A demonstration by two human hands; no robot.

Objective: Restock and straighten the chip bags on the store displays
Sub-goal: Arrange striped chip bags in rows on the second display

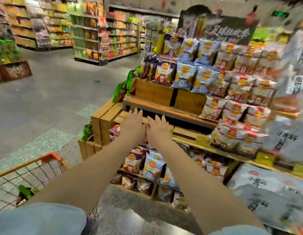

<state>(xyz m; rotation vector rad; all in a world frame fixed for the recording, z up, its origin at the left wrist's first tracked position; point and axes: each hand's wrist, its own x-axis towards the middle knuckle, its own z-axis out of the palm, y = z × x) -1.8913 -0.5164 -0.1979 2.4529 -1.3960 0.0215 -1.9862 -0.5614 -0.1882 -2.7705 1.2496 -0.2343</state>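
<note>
A: Here, at the near left, what stands beside the person?

B: A wire shopping cart (31, 173) with an orange rim; a green bag (25, 192) lies inside it. Far left, blurred store shelves (86, 31) line the grey floor.

A: And the hands?

B: Both arms reach forward, side by side. The left hand (133, 126) and the right hand (158, 129) are held flat, backs up, fingers straight and slightly spread, holding nothing. Their thumbs meet or nearly meet; whether the palms touch the wood below cannot be told.

A: Where are the chip bags?

B: On the tiered wooden display (152, 92). Green chip bags (125, 85) hang at its left end. Purple chip bags (164, 73) and blue chip bags (196, 77) stand on the upper tiers, red-and-white chip bags (235, 112) further right. More bags (152, 165) fill the lower shelf, below the forearms. The step straight ahead of the hands is bare wood.

A: The far right?

B: Large white packs (273, 192) with dark lettering, blurred.
</note>
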